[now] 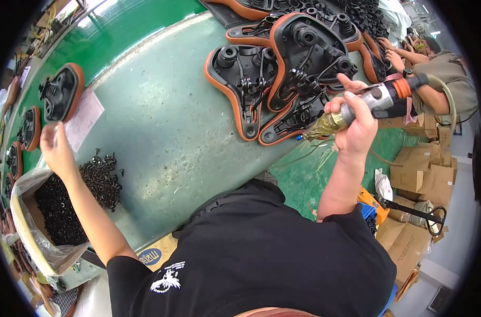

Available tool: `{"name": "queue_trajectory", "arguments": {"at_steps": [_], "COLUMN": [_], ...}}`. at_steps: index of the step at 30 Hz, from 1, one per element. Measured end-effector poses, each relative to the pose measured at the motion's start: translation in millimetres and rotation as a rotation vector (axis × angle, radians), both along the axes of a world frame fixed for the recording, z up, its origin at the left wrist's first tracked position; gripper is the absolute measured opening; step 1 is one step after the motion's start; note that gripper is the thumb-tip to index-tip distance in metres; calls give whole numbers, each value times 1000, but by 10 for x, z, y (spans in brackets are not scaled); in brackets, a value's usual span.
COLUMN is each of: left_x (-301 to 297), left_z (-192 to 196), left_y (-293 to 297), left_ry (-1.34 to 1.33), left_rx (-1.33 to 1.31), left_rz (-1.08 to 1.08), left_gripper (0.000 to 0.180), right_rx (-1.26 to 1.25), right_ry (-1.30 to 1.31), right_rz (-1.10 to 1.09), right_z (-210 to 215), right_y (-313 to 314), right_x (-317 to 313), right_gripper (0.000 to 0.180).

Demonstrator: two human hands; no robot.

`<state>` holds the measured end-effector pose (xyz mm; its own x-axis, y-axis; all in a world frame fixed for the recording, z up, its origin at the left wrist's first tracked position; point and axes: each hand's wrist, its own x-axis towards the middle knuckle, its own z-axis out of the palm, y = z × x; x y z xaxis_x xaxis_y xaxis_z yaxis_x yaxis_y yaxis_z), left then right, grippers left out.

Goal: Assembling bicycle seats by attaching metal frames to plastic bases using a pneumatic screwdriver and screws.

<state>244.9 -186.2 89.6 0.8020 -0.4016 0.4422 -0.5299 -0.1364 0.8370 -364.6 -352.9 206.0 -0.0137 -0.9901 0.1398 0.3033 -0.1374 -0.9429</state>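
My left hand (56, 149) is at the left, its fingers closed at the near end of a black bicycle saddle (64, 94) with a brown edge. That saddle is underside up and tilted, over the border of the green belt. In my right hand (356, 124) is a pneumatic screwdriver (375, 99), gripped round its metal body, with a hose at the back. Its tip points left, wrapped in yellowish tape. Beyond the tool lies a pile of upturned bicycle saddles (240, 84), springs and rails showing.
A plastic-lined box (26, 203) of small black parts stands at the left, beside a heap of screws (100, 179). A paper sheet (87, 119) lies on the table (166, 116). Another person (438, 79) works at the far right, near cardboard boxes (425, 169) and a pallet jack handle (414, 210).
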Motion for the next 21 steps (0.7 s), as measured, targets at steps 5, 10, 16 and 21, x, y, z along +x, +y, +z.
{"name": "queue_trajectory", "arguments": {"at_steps": [5,10,16,21], "left_x": [-1112,-1504,-1614,-1634], "left_z": [296,28,-241,-370], "left_y": [511,922,1029,980], "left_ry": [-3,-300,-395,-513], "left_rx": [745,765,649,604], "left_rz": [-619,-545,-369,-307], "left_gripper": [19,22,12,8], "right_rx": [196,141,249,601], "right_ry": [-55,-71,-49,-237], "right_rz": [313,491,739,1216], "right_z": [-128,62,397,-129], "right_y": [-285,-282,2,95], "right_x": [-52,166,725,1326], "right_gripper": [27,31,35,33]}}
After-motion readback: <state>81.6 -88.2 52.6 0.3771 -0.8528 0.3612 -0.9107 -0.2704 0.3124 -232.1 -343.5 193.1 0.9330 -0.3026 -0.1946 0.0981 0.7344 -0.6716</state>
